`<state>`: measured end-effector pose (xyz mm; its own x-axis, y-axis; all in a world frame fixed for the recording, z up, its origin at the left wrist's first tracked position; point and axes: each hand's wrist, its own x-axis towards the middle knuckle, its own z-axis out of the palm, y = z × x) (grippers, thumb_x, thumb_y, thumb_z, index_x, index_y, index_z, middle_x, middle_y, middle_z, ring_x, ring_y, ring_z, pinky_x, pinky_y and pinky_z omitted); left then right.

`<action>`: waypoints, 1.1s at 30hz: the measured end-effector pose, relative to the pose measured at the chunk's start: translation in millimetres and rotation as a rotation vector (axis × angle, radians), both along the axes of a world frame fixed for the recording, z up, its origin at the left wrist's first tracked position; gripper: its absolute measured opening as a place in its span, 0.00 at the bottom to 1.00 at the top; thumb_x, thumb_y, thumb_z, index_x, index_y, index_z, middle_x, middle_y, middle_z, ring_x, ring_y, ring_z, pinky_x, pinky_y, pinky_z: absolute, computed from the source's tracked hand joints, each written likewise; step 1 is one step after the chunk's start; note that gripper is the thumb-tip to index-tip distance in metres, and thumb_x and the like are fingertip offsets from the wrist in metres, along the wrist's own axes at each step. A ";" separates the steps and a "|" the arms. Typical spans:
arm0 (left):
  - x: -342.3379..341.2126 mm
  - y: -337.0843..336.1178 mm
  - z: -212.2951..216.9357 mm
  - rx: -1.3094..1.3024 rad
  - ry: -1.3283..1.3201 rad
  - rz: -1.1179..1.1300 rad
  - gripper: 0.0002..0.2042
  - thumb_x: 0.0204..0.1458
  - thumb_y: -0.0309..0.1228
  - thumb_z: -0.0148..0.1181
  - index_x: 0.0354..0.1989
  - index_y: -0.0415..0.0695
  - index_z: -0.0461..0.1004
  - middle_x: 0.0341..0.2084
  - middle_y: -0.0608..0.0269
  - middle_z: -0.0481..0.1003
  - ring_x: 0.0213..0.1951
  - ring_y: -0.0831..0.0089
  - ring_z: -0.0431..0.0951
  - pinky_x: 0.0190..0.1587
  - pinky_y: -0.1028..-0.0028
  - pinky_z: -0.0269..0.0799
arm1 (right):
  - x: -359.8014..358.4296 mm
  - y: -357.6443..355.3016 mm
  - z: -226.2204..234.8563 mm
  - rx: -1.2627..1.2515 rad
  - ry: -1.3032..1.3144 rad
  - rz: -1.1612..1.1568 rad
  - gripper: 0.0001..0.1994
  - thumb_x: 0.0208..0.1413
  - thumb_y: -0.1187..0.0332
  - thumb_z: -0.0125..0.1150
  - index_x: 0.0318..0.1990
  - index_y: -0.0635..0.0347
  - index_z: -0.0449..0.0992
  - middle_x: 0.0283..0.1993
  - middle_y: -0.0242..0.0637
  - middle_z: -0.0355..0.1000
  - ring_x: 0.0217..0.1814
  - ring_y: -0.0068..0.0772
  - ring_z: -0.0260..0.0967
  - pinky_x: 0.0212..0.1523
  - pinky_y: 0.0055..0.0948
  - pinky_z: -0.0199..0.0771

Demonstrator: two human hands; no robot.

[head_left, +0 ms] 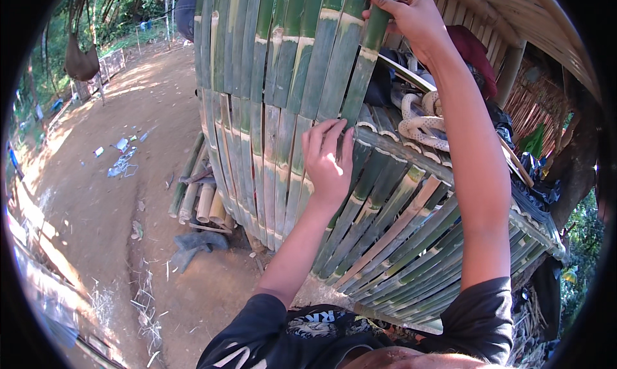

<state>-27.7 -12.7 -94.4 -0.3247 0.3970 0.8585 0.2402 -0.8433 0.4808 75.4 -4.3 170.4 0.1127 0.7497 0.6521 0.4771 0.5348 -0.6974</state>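
Note:
A green split-bamboo slat (pixel 364 65) stands nearly upright at the right edge of a wall of bamboo slats (pixel 273 137). My right hand (pixel 414 22) grips its upper part, the thumb on the front face and the fingers partly hidden behind. Lower down, my left hand (pixel 329 166) touches the slat's bottom end with its fingertips, the fingers stretched and somewhat apart. A narrow gap runs between this slat and its neighbour. Below and to the right, a low wall of bamboo slats (pixel 392 240) meets the taller one under a bamboo top rail (pixel 411 153).
Behind the low wall lie a pale spotted coil (pixel 421 121), a dark red cloth (pixel 472 57) and dark bags. Cut bamboo poles (pixel 199 198) and a grey cloth (pixel 196 245) lie on the dirt ground at left, with litter (pixel 122 153) farther off. A roof hangs at upper right.

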 end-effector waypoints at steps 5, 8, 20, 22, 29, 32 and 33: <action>3.1 1.9 -2.5 0.009 0.015 0.031 0.11 0.55 0.24 0.69 0.46 0.39 0.82 0.46 0.59 0.77 0.48 0.61 0.74 0.49 0.65 0.72 | 8.6 2.5 -1.4 0.004 -0.073 -0.062 0.14 0.67 0.57 0.65 0.38 0.60 0.83 0.27 0.27 0.77 0.22 0.18 0.65 0.22 0.24 0.61; 4.5 -4.4 -2.3 0.028 0.029 0.052 0.11 0.54 0.23 0.69 0.46 0.39 0.80 0.46 0.58 0.77 0.48 0.60 0.73 0.50 0.64 0.71 | 9.2 -3.3 0.9 0.099 -0.011 -0.050 0.13 0.69 0.58 0.62 0.39 0.58 0.82 0.29 0.27 0.76 0.24 0.17 0.65 0.24 0.24 0.62; 5.6 -64.5 -1.5 0.119 0.101 -0.118 0.08 0.54 0.18 0.64 0.42 0.38 0.80 0.45 0.55 0.78 0.44 0.59 0.75 0.48 0.65 0.71 | 104.5 -235.6 13.9 0.049 -0.262 0.018 0.22 0.72 0.60 0.54 0.67 0.61 0.65 0.28 0.26 0.61 0.23 0.14 0.56 0.22 0.18 0.55; -2.9 -69.1 -9.8 0.109 0.151 -0.100 0.07 0.54 0.18 0.64 0.41 0.38 0.80 0.44 0.55 0.78 0.44 0.59 0.76 0.48 0.66 0.71 | 131.7 -239.0 -26.0 0.021 -0.255 -0.200 0.23 0.73 0.60 0.54 0.69 0.60 0.66 0.25 0.21 0.58 0.19 0.09 0.50 0.19 0.16 0.48; 15.8 -89.7 -19.5 0.045 0.232 -0.173 0.06 0.55 0.19 0.63 0.40 0.38 0.80 0.43 0.54 0.79 0.44 0.59 0.76 0.48 0.65 0.71 | 233.5 -171.8 -54.7 0.143 -0.941 -0.768 0.29 0.65 0.52 0.63 0.64 0.65 0.72 0.49 0.49 0.81 0.46 0.40 0.80 0.52 0.40 0.75; 32.8 -102.7 -20.0 0.034 0.277 -0.260 0.06 0.56 0.19 0.63 0.40 0.38 0.80 0.43 0.54 0.79 0.44 0.59 0.76 0.49 0.65 0.71 | 220.9 -126.2 -39.5 -0.208 -0.933 -0.653 0.29 0.64 0.49 0.63 0.64 0.60 0.74 0.52 0.53 0.79 0.53 0.45 0.79 0.54 0.41 0.75; 32.5 -105.8 -22.1 0.022 0.301 -0.257 0.06 0.56 0.19 0.63 0.40 0.38 0.80 0.43 0.54 0.79 0.44 0.59 0.76 0.49 0.65 0.71 | 201.6 -110.9 -34.6 -0.386 -0.895 -0.633 0.29 0.64 0.48 0.63 0.65 0.58 0.74 0.52 0.53 0.79 0.54 0.46 0.78 0.56 0.43 0.75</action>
